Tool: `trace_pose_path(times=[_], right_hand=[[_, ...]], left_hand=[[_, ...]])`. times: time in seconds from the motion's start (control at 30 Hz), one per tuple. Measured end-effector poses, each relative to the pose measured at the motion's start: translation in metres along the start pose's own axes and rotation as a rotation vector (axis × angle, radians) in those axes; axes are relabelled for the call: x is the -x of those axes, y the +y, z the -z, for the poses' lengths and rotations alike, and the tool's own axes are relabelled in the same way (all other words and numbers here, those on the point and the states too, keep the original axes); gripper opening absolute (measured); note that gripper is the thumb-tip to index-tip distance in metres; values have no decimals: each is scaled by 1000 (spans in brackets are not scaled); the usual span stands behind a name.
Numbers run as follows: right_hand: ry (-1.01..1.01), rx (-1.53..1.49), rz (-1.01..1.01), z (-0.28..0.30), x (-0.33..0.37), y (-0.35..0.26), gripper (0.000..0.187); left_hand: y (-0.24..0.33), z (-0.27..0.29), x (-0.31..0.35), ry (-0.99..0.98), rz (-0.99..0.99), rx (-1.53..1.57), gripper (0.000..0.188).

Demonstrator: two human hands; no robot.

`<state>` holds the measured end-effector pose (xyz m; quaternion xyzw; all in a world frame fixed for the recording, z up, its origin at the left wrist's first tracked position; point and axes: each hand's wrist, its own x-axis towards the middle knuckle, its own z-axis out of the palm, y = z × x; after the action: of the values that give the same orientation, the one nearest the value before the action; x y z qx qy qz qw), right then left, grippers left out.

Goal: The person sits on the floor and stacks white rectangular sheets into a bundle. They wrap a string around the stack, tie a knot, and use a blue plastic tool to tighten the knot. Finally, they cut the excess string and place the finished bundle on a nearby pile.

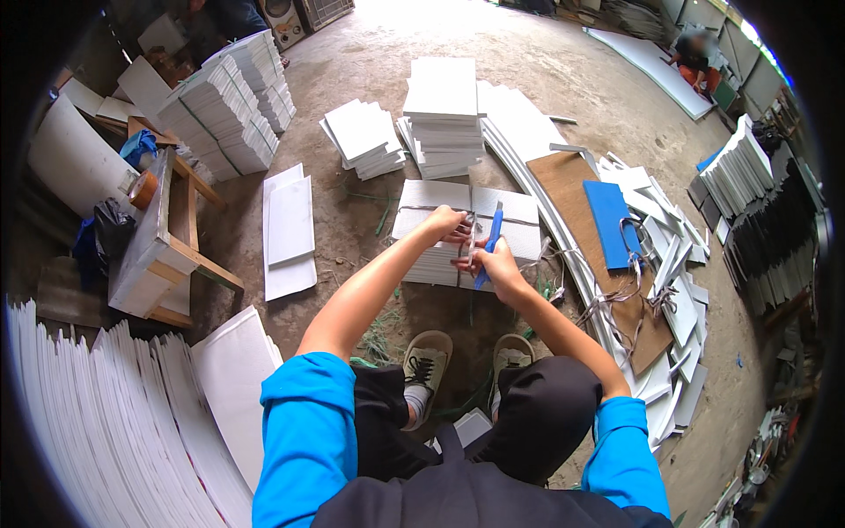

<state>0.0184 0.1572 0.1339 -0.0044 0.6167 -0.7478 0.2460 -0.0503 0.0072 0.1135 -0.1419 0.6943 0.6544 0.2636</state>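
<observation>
Just beyond my feet, a stack of white sheets (422, 195) sits on the floor with grey straps around it lengthwise and crosswise. My left hand (447, 225) is closed on the grey strap (474, 231) where the straps cross near the top of the stack. Close beside it, my right hand (498, 266) grips a long blue utility knife (495, 231), held roughly upright. The right fingertips also reach toward the strap; whether they pinch it too is hard to see.
White panel stacks (442, 88) stand ahead. To the right lie a brown board (576, 202), a blue board (606, 220), loose straps (629, 304) and white offcuts (682, 299). A wooden bench (167, 255) and upright sheets (114, 414) are at left. One person (697, 62) sits far right.
</observation>
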Motion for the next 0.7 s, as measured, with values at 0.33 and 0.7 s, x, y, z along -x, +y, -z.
trace_pose_path(times=[0.33, 0.7], right_hand=[[10, 55, -68, 11, 3, 23, 22], [86, 675, 89, 24, -10, 18, 33]], left_hand=[[-7, 0, -21, 201, -83, -423, 28], [-24, 6, 15, 402, -590, -701, 28]])
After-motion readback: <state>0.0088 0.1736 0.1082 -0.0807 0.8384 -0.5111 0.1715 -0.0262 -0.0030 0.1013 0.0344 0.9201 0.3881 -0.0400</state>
